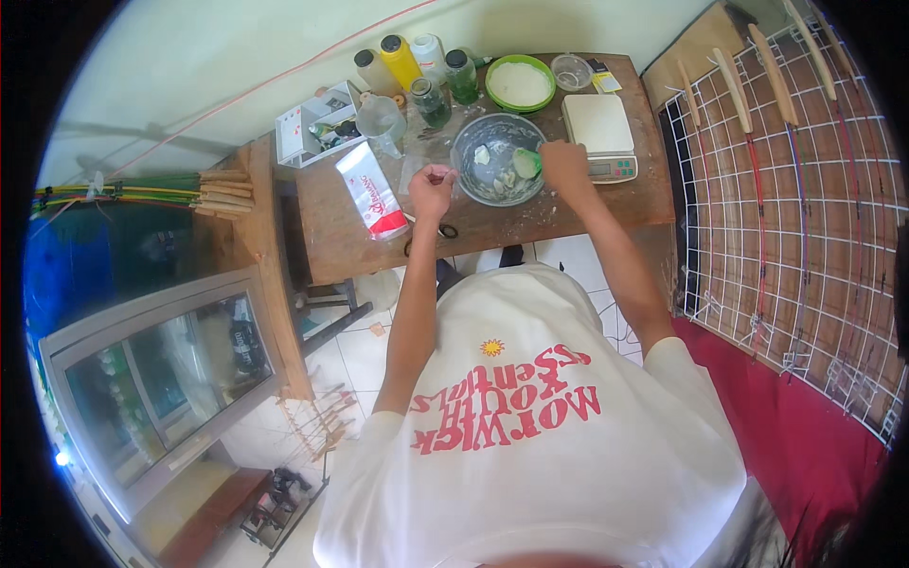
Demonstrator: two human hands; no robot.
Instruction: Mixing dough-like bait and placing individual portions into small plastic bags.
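A grey mixing bowl (494,129) stands near the middle of the wooden table, its inside smeared with white paste. Lumps of pale dough (504,180) lie on its bottom. From the right, my right hand (565,167) is closed round the handle of a green spatula (526,163), whose blade dips into the bowl by the lumps. The handle itself is hidden by my fingers. At the bowl's left side, my left hand (433,188) pinches the rim between thumb and fingers. Black-handled scissors (447,230) lie just below that hand.
Right of the bowl sits a kitchen scale (598,128). Behind are a green bowl of white powder (520,84), a clear tub (572,72), glass jars (461,78) and a yellow bottle (401,62). A white-and-red packet (370,191), clear jug (381,121) and white box (317,125) stand left.
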